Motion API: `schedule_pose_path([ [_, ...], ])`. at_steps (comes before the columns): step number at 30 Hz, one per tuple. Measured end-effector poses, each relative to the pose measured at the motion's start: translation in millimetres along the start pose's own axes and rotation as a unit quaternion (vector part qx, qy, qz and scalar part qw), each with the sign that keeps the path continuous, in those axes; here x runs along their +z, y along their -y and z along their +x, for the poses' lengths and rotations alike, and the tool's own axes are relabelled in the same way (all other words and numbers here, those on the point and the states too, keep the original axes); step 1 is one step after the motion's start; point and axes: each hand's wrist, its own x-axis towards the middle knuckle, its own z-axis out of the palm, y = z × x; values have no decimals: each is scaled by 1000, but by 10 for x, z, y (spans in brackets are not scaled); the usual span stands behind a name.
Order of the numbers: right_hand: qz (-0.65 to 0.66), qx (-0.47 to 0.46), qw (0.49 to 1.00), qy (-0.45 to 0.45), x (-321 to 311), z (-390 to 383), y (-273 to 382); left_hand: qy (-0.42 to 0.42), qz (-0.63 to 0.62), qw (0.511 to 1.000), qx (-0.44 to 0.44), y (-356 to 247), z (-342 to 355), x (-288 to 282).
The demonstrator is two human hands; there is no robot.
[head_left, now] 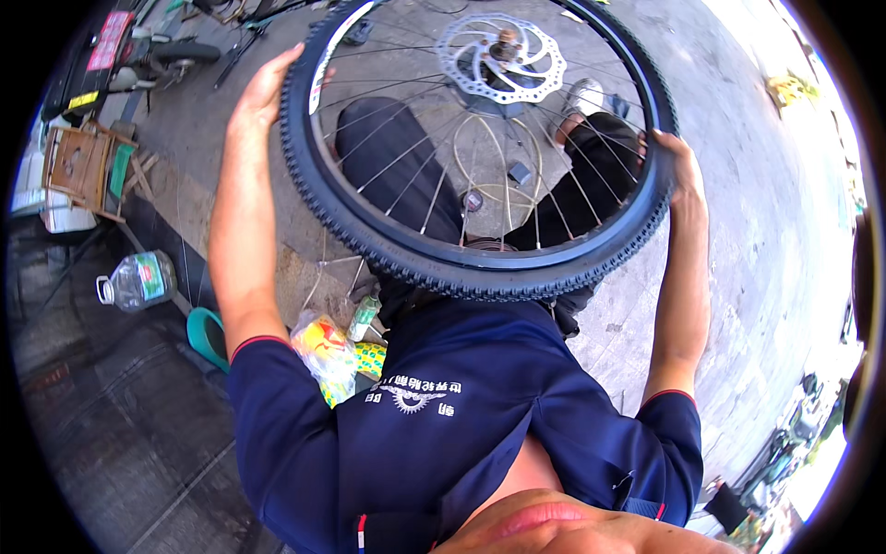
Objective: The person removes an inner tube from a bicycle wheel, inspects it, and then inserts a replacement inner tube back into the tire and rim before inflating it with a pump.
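Note:
A bicycle wheel with a knobby black tyre point(480, 282) is held up in front of my lap, tilted toward me. My left hand point(262, 90) grips the tyre at its left side, the fingers reaching behind it. At the opposite side my right hand point(683, 168) is closed round the tyre, with fingertips showing inside the rim. A silver disc brake rotor point(458, 57) sits at the hub, and spokes run out to the rim. Through the spokes I see my dark-trousered legs, a pale looped hose point(459, 152) and a small dark block point(519, 173) on the ground.
On the left are a wooden stool point(78, 164), a clear plastic jug point(148, 282) and a green basin point(205, 338). A plastic bag point(323, 349) lies close to my left side. Part of a vehicle with a small wheel point(185, 52) stands at the far left.

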Motion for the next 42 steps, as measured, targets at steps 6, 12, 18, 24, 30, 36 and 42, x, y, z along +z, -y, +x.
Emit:
schedule_pose_path([
  [6, 55, 29, 998, 25, -156, 58, -348, 21, -187, 979, 75, 713, 399, -118],
  [12, 4, -3, 999, -43, -717, -63, -260, 87, -229, 969, 31, 1068, 860, 106],
  [18, -28, 39, 997, -58, -1094, -138, -184, -227, 76, 966, -93, 3408, 1758, -416],
  [24, -66, 101, 988, -96, -1582, -301, -313, -298, 399, 846, -192, 4032, 2413, 272],
  [30, 17, 97, 980, -172, -1439, -711, -608, -204, 534, 782, -248, 3962, 2847, 442],
  [36, -72, 48, 978, -189, -921, -306, -438, -186, 540, 810, -132, 4076, 2692, -28],
  [42, -18, -99, 989, -111, -411, -375, -71, -332, 321, 886, 33, 3494, 2009, -400],
])
